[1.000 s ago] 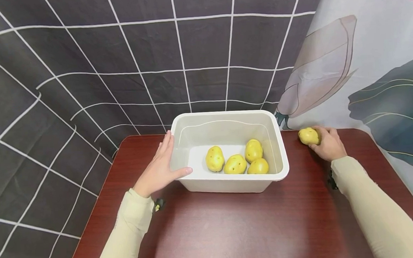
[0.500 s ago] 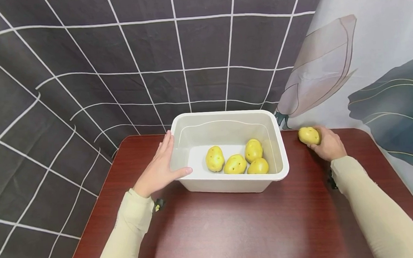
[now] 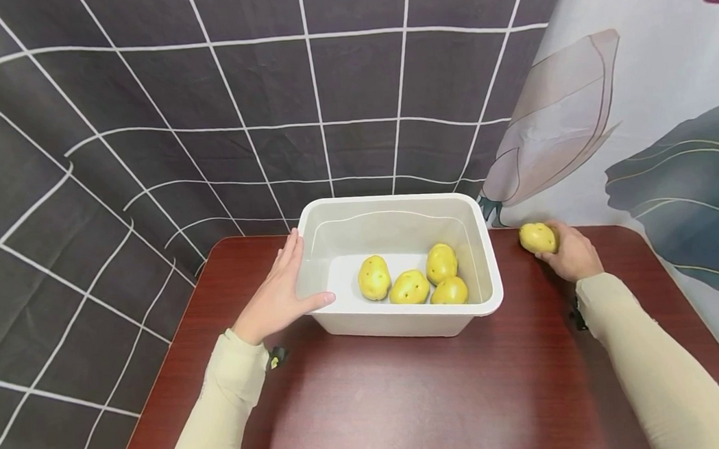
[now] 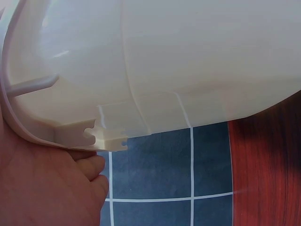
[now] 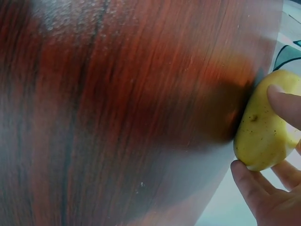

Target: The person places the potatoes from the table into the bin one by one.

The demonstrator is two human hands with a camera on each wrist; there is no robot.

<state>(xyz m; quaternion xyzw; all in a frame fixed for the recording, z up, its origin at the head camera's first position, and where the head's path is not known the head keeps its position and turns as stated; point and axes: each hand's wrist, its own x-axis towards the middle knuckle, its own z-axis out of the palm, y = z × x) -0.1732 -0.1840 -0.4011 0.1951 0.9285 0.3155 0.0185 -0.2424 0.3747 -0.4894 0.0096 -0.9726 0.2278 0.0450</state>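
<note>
At the table's back right, my right hand (image 3: 575,252) holds a yellow potato (image 3: 536,238). In the right wrist view the thumb lies on one side of that potato (image 5: 263,129) and fingertips (image 5: 244,179) on the other, close over the wood. My left hand (image 3: 274,291) rests along the left end of a pale grey plastic bin (image 3: 396,324), fingers straight and thumb over its front rim. From the left wrist, the hand (image 4: 51,183) shows against the underside of the bin's rim (image 4: 28,134). Several potatoes (image 3: 374,277) lie on the bin's floor, most toward its right side.
The reddish-brown wooden table (image 3: 395,401) carries the bin near its back edge. A dark cloth with a white grid (image 3: 351,81) hangs behind and to the left. Right of it hangs a pale curtain (image 3: 585,169) with a leaf print.
</note>
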